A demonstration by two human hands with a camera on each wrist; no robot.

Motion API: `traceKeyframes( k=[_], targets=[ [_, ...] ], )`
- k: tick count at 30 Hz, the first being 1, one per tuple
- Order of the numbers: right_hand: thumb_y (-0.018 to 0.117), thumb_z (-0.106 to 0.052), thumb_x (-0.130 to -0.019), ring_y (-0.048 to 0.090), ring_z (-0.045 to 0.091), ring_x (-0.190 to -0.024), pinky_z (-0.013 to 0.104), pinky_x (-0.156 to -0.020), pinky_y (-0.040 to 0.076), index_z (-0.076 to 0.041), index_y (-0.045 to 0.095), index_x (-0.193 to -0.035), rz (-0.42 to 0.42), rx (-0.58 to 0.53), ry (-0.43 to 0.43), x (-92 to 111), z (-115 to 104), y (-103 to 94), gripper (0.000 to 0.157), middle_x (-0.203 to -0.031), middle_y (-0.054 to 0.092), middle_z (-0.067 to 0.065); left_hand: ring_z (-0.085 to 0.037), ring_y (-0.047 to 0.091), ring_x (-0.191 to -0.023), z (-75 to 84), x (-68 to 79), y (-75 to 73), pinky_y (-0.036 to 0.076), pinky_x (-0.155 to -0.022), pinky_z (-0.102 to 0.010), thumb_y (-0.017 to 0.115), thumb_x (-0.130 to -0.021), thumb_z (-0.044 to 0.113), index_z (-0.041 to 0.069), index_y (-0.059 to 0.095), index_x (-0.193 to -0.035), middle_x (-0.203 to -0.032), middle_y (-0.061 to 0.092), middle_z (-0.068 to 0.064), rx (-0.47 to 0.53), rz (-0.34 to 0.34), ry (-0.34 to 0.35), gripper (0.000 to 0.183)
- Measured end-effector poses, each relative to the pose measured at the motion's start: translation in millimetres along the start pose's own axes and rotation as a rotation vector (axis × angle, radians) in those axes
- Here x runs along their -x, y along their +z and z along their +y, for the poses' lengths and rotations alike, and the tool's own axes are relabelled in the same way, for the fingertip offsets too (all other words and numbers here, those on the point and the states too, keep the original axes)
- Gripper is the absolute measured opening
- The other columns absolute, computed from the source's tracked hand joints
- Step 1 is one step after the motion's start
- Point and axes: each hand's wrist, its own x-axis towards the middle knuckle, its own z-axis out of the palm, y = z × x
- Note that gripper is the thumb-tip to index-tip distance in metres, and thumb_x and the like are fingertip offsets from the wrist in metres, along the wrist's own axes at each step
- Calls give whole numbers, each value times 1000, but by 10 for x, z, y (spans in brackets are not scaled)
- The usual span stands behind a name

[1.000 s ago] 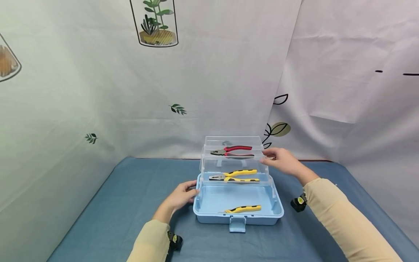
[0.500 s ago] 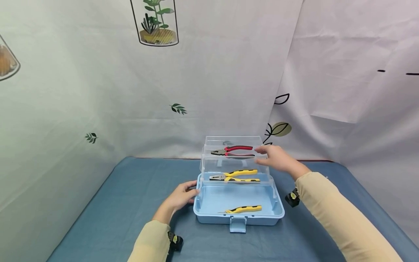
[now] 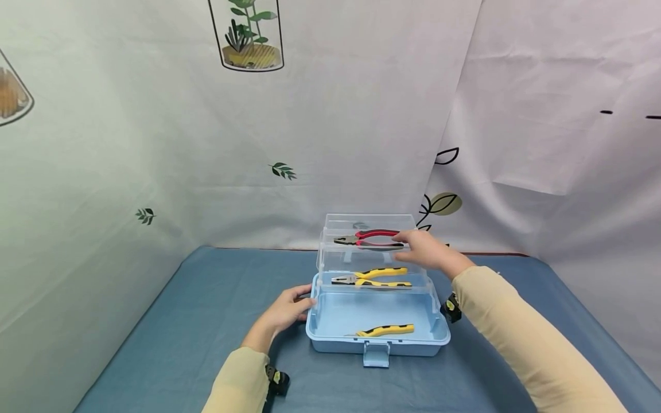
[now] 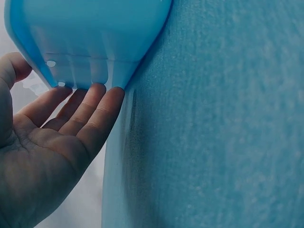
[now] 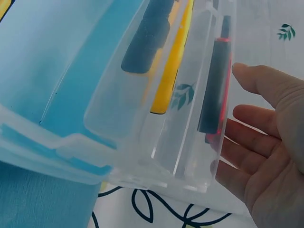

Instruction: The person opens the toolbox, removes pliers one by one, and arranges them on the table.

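Note:
My left hand (image 3: 284,310) holds the left end of a light-blue toolbox (image 3: 379,347), thumb at the rim and fingertips on the outer wall. The toolbox stands with clear tiered trays raised at the back. Red-and-black pliers (image 3: 381,233) lie in the upper tray; yellow-and-black pliers (image 3: 382,271) are in the lower one. A yellow-and-black handle (image 3: 384,330) shows in the blue bottom, the rest hidden by the front wall. At the upper tray's right end, my right hand (image 3: 426,250) has thumb and fingers apart near the red handles. Contact there is unclear.
A blue cloth (image 3: 217,327) covers the table. The toolbox's front latch (image 3: 376,355) hangs down. White fabric (image 3: 361,115) with plant prints hangs behind and on both sides.
My right hand has moved left along the upper tray, toward the red pliers' handles. The left hand and the toolbox have stayed in place.

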Motion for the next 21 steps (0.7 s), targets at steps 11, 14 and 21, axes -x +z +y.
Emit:
traceKeyframes(
  k=[11,14,21],
  targets=[
    [65,-27,-89,53,35,-120,49,-99,45,1,54,-131,-48,-3,-6,-105,-22,65,51,-130,57,19,-26,58,-110,35,42,20,56,-80,-39,57,-91,16,-1,42,-140,-138,48,-23,5,10,0,54],
    [65,-27,-88,52,35,-121,49,-99,44,0,54,-131,-50,-10,7,-113,-33,80,51,-131,56,19,-26,58,-111,17,29,21,56,-80,-38,58,-90,17,-1,42,-141,-138,48,-23,7,4,-4,55],
    [58,-31,-94,55,35,-117,49,-97,46,3,55,-129,-26,-2,22,-153,-56,102,49,-127,59,21,-26,57,-112,2,22,14,56,-81,-38,57,-91,18,0,41,-141,-138,48,-23,0,2,-3,56]
  ],
)
